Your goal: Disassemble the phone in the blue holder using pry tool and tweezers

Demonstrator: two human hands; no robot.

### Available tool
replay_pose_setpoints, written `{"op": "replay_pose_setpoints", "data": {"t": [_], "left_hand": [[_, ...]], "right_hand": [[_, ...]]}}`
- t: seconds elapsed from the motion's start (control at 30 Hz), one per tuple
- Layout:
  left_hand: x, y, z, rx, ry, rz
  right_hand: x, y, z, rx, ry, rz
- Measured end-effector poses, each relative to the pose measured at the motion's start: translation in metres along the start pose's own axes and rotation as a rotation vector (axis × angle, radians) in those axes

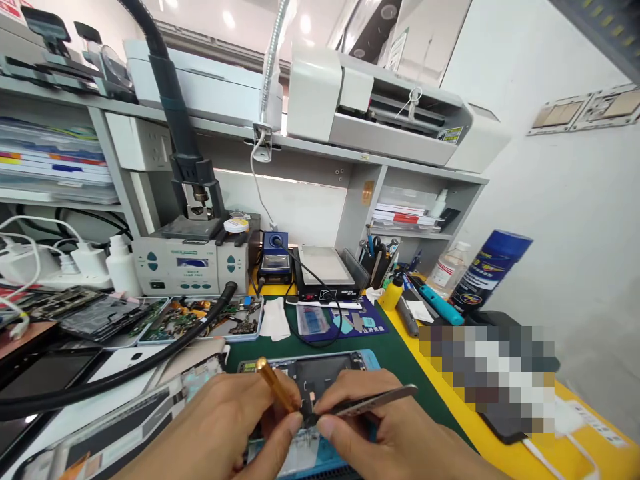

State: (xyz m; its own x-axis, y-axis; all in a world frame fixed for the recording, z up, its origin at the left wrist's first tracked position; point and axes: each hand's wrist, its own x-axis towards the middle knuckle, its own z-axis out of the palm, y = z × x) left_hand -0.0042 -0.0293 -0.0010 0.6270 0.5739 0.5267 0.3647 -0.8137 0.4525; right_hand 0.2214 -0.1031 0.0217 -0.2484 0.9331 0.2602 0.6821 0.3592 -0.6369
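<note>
An opened phone [320, 373] with a light blue frame lies on the green mat [395, 353] in front of me, its insides exposed. My left hand [225, 427] is closed round a gold-handled screwdriver [276, 385], whose tip points down into the phone. My right hand [400, 433] pinches metal tweezers [373, 401], their points meeting the screwdriver tip over the middle of the phone.
A black hose [150, 363] crosses the left of the bench. Trays of circuit boards [200, 319] sit behind, with a rework station [190, 263], a small heating plate [325, 273], a yellow bottle [391, 293], a blue spray can [490, 270] and a white cable [550, 460] on the yellow edge.
</note>
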Motion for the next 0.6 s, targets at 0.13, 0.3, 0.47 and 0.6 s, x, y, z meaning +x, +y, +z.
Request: {"op": "replay_pose_setpoints", "data": {"t": [0.13, 0.3, 0.47, 0.6], "left_hand": [[0.008, 0.002, -0.005, -0.031, -0.084, 0.063], [0.012, 0.003, -0.008, 0.035, -0.183, 0.083], [0.008, -0.002, 0.001, 0.157, -0.125, 0.204], [0.005, -0.006, 0.010, 0.248, -0.064, 0.268]], "right_hand": [[0.000, 0.002, 0.003, 0.002, -0.004, -0.014], [0.004, 0.007, 0.009, 0.024, 0.008, -0.024], [0.004, 0.012, 0.017, 0.067, 0.041, 0.013], [0.007, 0.020, 0.027, 0.082, 0.083, 0.038]]}}
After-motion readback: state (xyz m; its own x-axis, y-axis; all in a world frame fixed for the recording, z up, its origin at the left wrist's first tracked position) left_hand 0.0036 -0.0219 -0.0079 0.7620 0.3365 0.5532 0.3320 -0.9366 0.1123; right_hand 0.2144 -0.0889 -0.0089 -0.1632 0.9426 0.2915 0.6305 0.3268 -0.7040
